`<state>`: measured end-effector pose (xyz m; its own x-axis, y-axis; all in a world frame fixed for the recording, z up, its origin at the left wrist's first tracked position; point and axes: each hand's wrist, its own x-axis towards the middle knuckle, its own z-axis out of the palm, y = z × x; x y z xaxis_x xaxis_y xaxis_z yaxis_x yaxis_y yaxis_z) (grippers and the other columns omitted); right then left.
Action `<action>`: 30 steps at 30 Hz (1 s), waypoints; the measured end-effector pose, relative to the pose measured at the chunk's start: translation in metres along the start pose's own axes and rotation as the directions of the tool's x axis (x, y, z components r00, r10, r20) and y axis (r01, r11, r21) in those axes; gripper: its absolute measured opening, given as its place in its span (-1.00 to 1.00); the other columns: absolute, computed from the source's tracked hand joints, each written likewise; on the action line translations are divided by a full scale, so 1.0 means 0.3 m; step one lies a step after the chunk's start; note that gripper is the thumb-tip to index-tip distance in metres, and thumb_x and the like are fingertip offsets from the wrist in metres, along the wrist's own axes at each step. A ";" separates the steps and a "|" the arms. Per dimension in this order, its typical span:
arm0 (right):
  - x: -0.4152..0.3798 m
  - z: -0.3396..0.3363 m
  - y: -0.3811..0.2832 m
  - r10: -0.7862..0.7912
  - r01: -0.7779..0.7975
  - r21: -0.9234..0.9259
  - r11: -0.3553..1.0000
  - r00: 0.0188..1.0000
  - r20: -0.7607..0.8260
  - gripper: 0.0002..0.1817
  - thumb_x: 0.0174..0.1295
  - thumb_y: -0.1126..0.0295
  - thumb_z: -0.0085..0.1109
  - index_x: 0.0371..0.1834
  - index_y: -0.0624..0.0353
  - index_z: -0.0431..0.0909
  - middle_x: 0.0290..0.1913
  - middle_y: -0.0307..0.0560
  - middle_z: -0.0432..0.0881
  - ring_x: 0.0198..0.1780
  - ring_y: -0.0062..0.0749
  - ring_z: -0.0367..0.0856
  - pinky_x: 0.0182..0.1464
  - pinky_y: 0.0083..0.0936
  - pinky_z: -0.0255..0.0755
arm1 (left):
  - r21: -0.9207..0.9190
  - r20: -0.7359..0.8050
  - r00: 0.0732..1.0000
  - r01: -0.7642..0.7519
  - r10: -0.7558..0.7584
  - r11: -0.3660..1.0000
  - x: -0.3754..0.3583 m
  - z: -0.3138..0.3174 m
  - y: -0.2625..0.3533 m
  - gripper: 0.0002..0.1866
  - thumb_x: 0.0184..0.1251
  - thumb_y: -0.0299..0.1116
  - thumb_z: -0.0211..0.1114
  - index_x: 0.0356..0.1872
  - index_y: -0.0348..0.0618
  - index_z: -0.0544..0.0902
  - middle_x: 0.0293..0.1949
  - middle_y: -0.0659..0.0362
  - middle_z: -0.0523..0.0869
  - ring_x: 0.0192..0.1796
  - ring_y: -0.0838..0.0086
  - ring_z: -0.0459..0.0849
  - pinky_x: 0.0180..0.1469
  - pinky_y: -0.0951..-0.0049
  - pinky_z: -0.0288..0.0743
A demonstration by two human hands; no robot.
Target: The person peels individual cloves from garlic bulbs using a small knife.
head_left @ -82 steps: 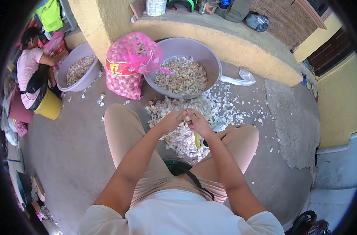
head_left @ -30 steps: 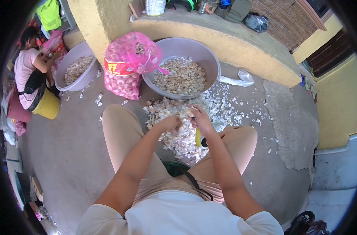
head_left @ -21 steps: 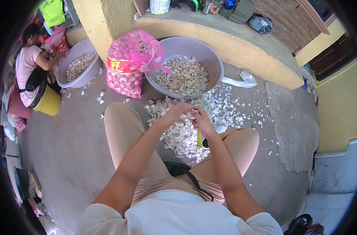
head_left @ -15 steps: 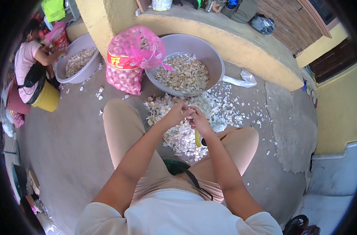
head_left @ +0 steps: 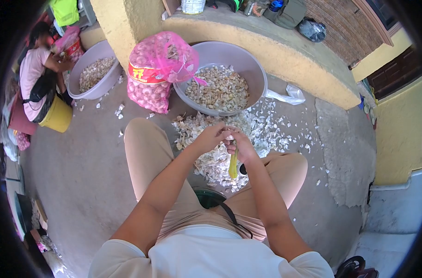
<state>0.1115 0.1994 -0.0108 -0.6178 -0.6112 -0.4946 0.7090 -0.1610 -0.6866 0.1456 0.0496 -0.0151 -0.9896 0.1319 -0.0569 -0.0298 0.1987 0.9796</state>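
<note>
My left hand (head_left: 212,137) and my right hand (head_left: 241,144) meet over a heap of papery garlic skins (head_left: 215,163) on the floor. A small whitish piece, seemingly garlic, shows between their fingertips. The fingers of my left hand are pinched at it. My right hand is curled around a yellow-green handle (head_left: 233,167) that points down toward me; the tool's other end is hidden. Just beyond the hands stands a wide grey basin (head_left: 262,88) with many garlic cloves (head_left: 218,88) in it.
A pink mesh sack of garlic (head_left: 148,95) leans by the basin. At the far left a person (head_left: 33,78) sits on a yellow bucket (head_left: 57,116) beside a second basin (head_left: 110,82). A low ledge (head_left: 275,55) curves behind. A plastic bag (head_left: 289,95) lies right of the basin.
My right hand has turned, showing more of the yellow-green handle, and the whitish piece is more visible. The person's arms at the left have shifted toward the sack there.
</note>
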 end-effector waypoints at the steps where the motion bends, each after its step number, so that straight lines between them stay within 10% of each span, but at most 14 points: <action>1: 0.003 -0.006 0.002 0.007 -0.007 0.009 1.000 0.999 0.032 -0.76 0.23 0.27 -0.14 -0.07 0.05 0.31 -0.55 -0.26 0.31 -0.69 -0.70 0.13 -0.68 -0.78 0.01 | -0.019 -0.002 1.000 -0.011 0.011 1.000 0.000 0.002 0.000 -0.69 0.21 -0.18 0.11 -0.26 -0.26 0.43 -0.43 0.11 0.61 -0.37 0.50 0.62 -0.35 0.54 0.42; 10: -0.012 0.015 -0.003 0.007 -0.012 -0.164 0.986 1.000 -0.029 -0.69 0.23 0.26 -0.08 0.01 0.06 0.27 -0.56 -0.25 0.29 -0.67 -0.68 0.12 -0.66 -0.73 0.02 | -0.267 0.190 0.933 0.349 -0.306 0.898 0.025 -0.005 -0.101 -0.68 0.23 -0.10 -0.01 -0.27 -0.18 0.44 -0.64 0.25 0.41 -0.71 0.63 0.36 -0.77 0.58 0.30; 30: 0.009 0.013 0.009 -0.097 0.055 -0.428 0.902 0.992 -0.078 -0.67 0.22 0.12 -0.05 -0.02 0.00 0.34 -0.57 -0.32 0.31 -0.66 -0.75 0.13 -0.64 -0.78 0.00 | -0.339 0.200 0.911 0.410 -0.361 0.847 0.053 -0.005 -0.135 -0.65 0.22 -0.06 0.03 -0.50 -0.16 0.47 -0.71 0.32 0.35 -0.67 0.64 0.32 -0.69 0.59 0.17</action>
<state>0.1131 0.1941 -0.0119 -0.7085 -0.5304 -0.4655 0.4599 0.1532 -0.8746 0.1309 0.0421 -0.0555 -0.8624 0.2429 -0.4441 -0.4788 -0.1068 0.8714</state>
